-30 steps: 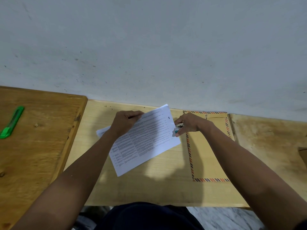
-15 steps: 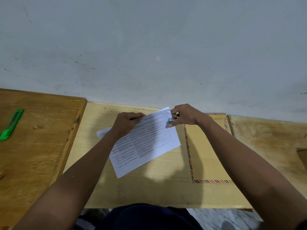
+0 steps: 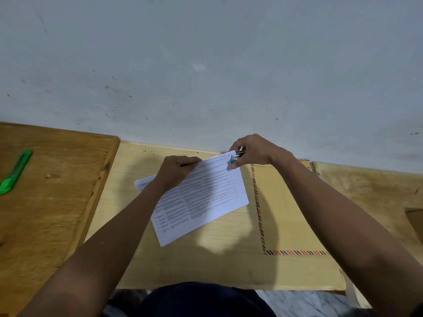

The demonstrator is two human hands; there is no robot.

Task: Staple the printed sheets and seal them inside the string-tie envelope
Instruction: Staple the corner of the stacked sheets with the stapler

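bench (image 3: 219, 266) pale wood, against wall. envelope (image 3: 281, 209) flat on it, right of sheets, partly under right forearm. sheets (image 3: 201, 197) angled mid-bench, far corner lifted. left hand (image 3: 176, 172) pinching top edge, right hand (image 3: 251, 151) gripping stapler (image 3: 234, 159) on that corner. green cutter (image 3: 16, 171) far left. risk imo: stack fans under loose pinch, staple misses bottom page, or bites too close to edge and tears out.
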